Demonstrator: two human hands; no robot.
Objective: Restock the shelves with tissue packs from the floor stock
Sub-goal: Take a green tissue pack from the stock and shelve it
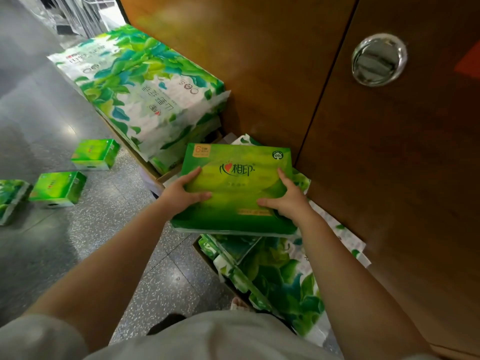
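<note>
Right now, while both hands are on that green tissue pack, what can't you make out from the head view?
- The shelves: outside the frame; only wooden cabinet doors show.
- Underside of the green tissue pack: hidden, with fingers of the left hand and right hand behind it.
- Leftmost small pack: cut by the frame edge.
- Small print on the pack: blurred.

**Green tissue pack held above the floor stock**

A flat green six-pack of tissues (235,188), with red-and-green lettering on its face, is gripped at both sides. It tilts slightly over leaf-printed packs (275,276) near the wooden cabinet. A larger leaf-printed bundle (145,94) stands farther left; three small green packs (58,188) lie on the floor at left.
</note>
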